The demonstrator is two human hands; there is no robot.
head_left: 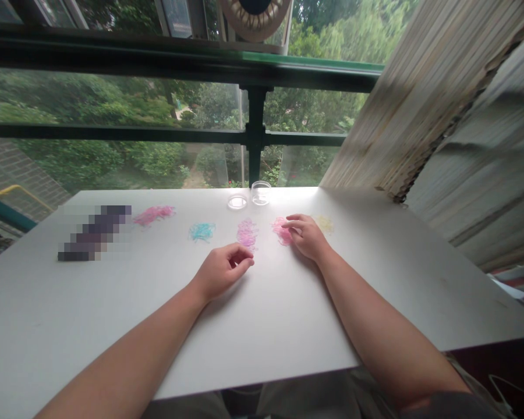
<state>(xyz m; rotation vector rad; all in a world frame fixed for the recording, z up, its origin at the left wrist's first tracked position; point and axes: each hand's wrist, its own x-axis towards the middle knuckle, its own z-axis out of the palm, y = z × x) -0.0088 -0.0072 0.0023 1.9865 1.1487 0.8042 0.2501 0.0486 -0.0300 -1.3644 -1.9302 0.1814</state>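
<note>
My left hand [225,269] rests low over the white table, its fingers curled in toward the thumb. Whatever may be between the fingertips is too small to see. Just beyond it lies a heap of purple-pink bands [247,233], thin and tangled like small rubber bands. My right hand [306,235] reaches over a pink heap of bands [281,231], fingers loosely stretched and apart, fingertips at the heap. Partly behind that hand lies a pale yellow heap [324,224]. Farther left are a turquoise heap [201,232] and a deeper pink one [154,215].
Two small clear round containers [261,194] stand at the table's far edge. A blurred-out dark object [96,233] lies at the left. The white table [262,326] ends at a green-railed window [113,132]. A pleated curtain [388,99] hangs at the right.
</note>
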